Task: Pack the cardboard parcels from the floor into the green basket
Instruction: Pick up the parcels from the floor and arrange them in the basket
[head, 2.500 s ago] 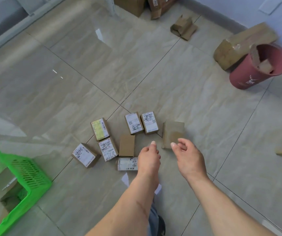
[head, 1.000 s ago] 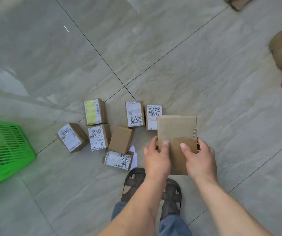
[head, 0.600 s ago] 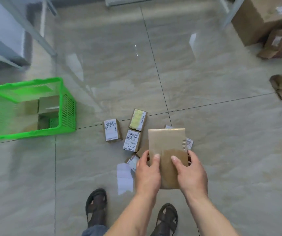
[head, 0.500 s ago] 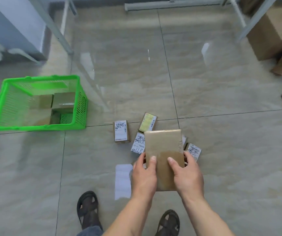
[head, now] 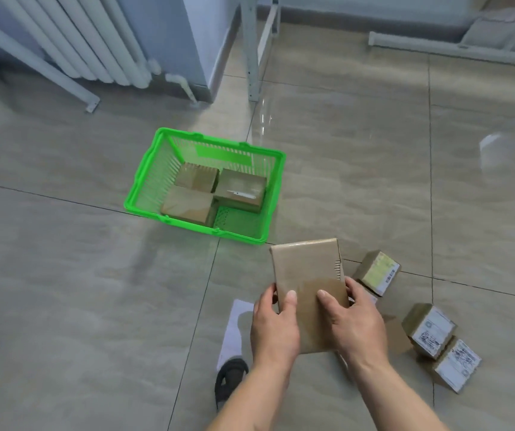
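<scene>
Both hands hold a plain brown cardboard parcel [head: 307, 269] above the floor: my left hand [head: 273, 328] grips its near left edge, my right hand [head: 354, 325] its near right edge, thumbs on top. The green basket [head: 144, 175] stands on the floor ahead and to the left, with three brown parcels [head: 239, 188] inside and its near right corner bare. Small labelled parcels lie on the floor to the right: one with a yellowish label [head: 377, 272], two with white labels [head: 429, 329] [head: 455, 363]. The held parcel and my hands hide others.
A white radiator [head: 72, 35] and a wall corner stand at the back left, and a white metal frame leg [head: 251, 48] rises behind the basket. A white paper sheet [head: 234, 331] lies by my sandalled foot [head: 228, 381]. Bare tiled floor spreads left of the basket.
I picked the plain parcel up from the floor with both hands and turned left. The basket has come from the far left to just ahead, and the floor parcels have shifted to my right.
</scene>
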